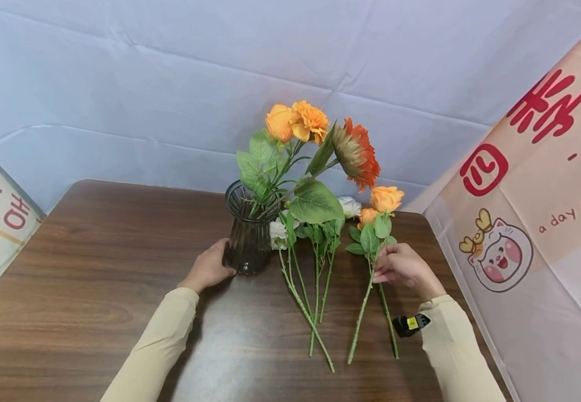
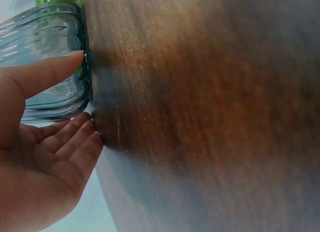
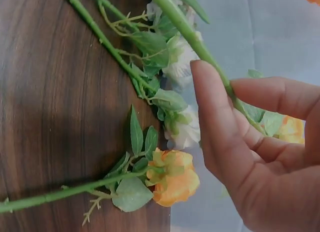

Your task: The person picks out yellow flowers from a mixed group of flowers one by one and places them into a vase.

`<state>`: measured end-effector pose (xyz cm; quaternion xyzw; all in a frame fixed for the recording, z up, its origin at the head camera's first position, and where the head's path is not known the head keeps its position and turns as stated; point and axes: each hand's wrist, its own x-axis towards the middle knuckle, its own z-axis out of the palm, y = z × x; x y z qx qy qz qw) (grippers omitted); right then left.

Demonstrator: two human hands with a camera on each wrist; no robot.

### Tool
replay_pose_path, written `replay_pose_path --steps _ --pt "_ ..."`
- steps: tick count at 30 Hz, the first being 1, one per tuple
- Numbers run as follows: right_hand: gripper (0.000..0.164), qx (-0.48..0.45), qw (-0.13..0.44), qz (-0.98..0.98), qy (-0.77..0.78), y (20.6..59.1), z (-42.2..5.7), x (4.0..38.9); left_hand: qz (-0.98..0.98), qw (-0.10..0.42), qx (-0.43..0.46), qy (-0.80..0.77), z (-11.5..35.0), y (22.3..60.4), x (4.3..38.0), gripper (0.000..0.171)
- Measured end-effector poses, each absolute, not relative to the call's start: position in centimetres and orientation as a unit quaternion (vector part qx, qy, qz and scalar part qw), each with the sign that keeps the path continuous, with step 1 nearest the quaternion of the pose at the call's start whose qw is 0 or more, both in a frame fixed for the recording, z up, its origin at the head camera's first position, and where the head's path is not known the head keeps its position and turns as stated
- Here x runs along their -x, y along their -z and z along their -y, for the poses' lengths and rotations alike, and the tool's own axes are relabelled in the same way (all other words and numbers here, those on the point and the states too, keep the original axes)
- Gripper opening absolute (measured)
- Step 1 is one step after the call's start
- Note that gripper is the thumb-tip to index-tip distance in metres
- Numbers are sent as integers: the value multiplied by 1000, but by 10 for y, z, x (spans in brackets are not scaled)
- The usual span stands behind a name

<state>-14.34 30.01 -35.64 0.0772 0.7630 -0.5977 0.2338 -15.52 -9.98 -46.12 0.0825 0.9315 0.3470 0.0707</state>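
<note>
My left hand (image 1: 210, 265) grips the lower part of a dark ribbed glass vase (image 1: 248, 245). In the left wrist view the thumb lies across the glass, with the other fingers along its far side. The vase stands upright and bears an orange rose (image 1: 279, 123), a frilly orange flower (image 1: 309, 121) and a large red-orange flower (image 1: 363, 159) leaning right. My right hand (image 1: 403, 268) pinches the green stem of an orange rose (image 1: 387, 198) between thumb and fingers; this stem (image 3: 185, 32) is raised above the table in the right wrist view.
Another orange rose (image 3: 175, 179) lies on the wooden table (image 1: 134, 279) beside the right hand. Several white flowers (image 1: 278, 234) with long green stems lie between vase and right hand. A pale cloth wall (image 1: 169, 89) stands behind; a printed cloth (image 1: 536, 184) hangs on the right.
</note>
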Motion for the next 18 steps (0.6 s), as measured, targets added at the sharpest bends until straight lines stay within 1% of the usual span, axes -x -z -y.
replay_pose_path --steps 5,11,18 --pt "5 -87 223 -755 610 356 -298 143 -931 72 -81 -348 100 461 156 74" --pt "6 -75 211 -759 611 357 -298 140 -935 68 -84 -339 100 462 156 74" --pt "5 -76 207 -752 621 356 -296 138 -934 77 -79 -339 99 462 156 76"
